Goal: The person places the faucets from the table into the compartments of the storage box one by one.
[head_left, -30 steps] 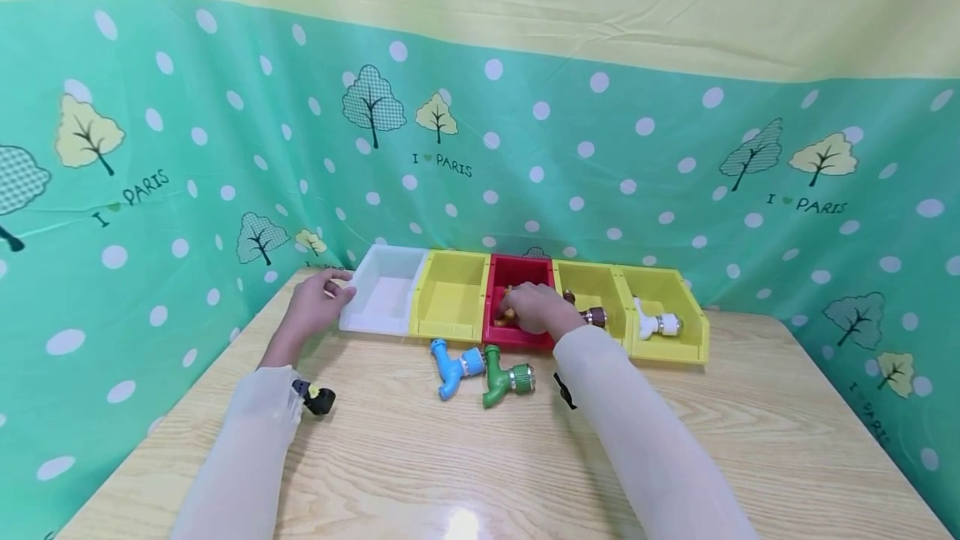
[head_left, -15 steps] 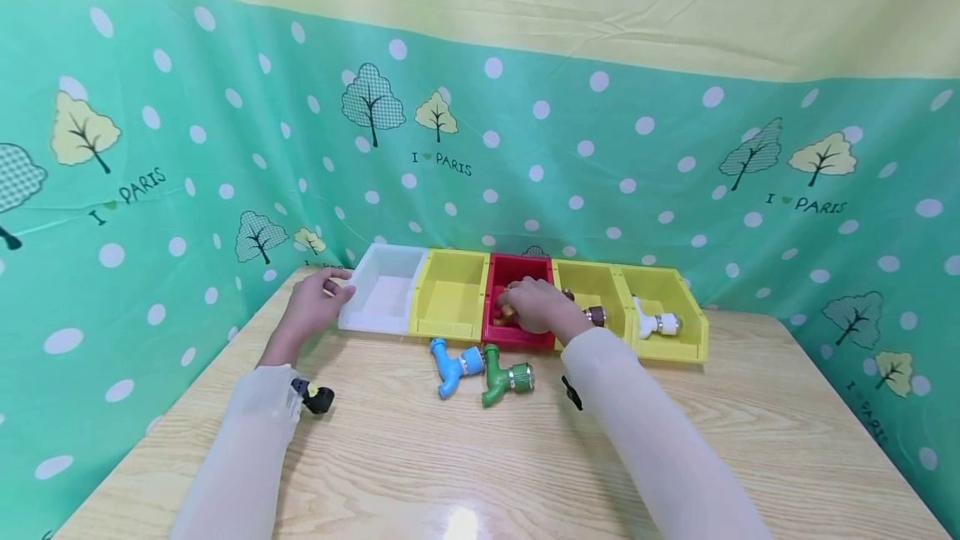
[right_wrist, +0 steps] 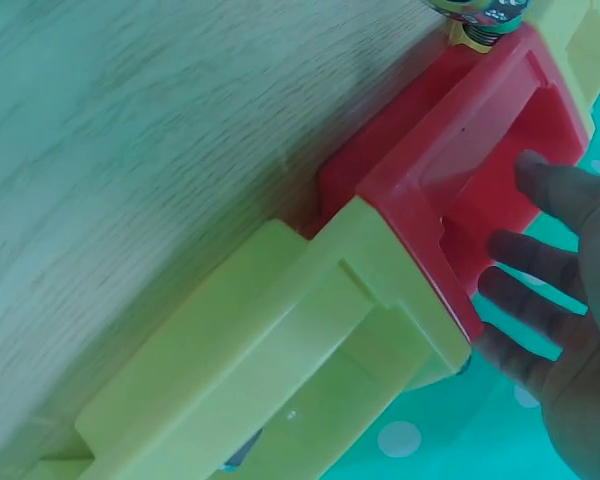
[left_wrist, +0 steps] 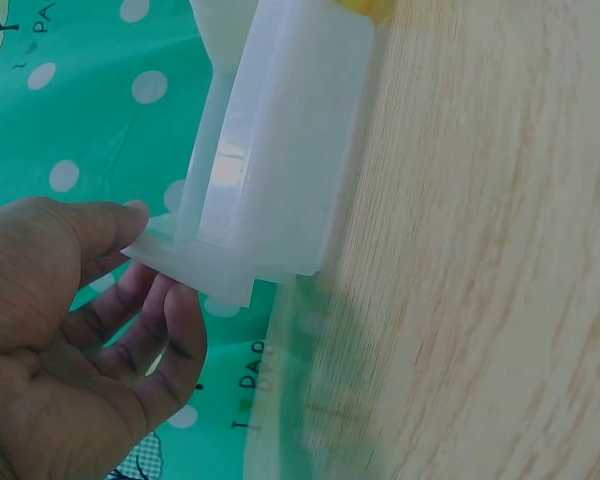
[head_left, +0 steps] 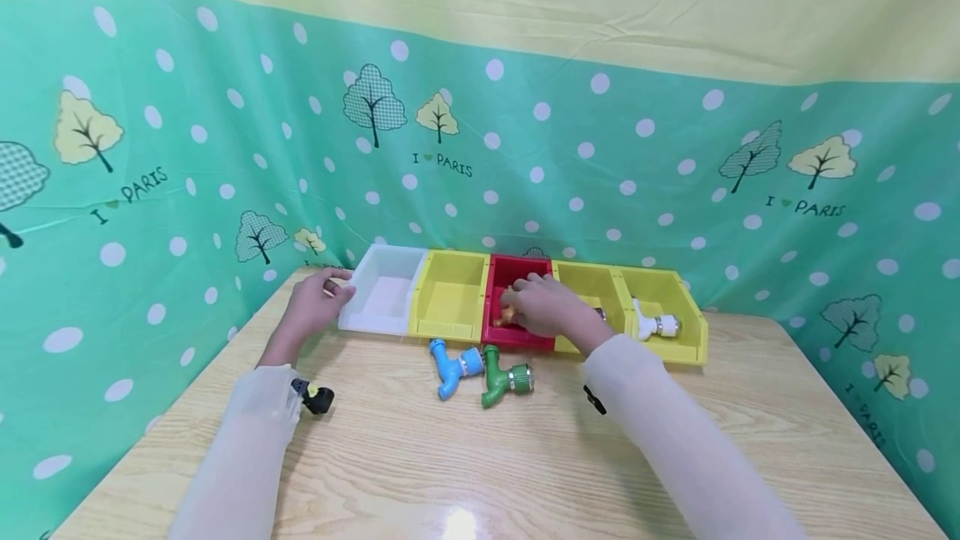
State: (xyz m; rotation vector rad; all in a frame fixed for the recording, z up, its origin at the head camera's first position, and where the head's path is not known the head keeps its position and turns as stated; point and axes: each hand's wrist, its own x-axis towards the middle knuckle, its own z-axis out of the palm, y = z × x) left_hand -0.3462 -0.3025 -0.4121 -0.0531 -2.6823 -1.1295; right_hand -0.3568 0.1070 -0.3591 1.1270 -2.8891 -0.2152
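Observation:
My left hand (head_left: 317, 300) pinches the side rim of the white bin (left_wrist: 305, 140) between thumb and fingers, at the row's left end. Over the red bin (head_left: 497, 336) hovers my right hand (head_left: 543, 307), its fingers relaxed and apart in the right wrist view. An orange-brown tap (head_left: 504, 317) lies in that bin beside the right fingertips, partly covered by them. In front of the bins, a blue tap (head_left: 452, 368) and a green tap (head_left: 501, 378) lie side by side on the table.
A yellow bin (head_left: 450, 328) sits between the white and red ones. Right of the red bin, another yellow bin (head_left: 585, 273) holds a brown tap, mostly hidden by my wrist. The last yellow bin (head_left: 686, 348) holds a white tap (head_left: 656, 323). A patterned cloth (head_left: 562, 148) hangs behind.
The right hand has drawn slightly right and back from the orange-brown tap, now showing more of it in the red bin. The left hand stays on the white bin.

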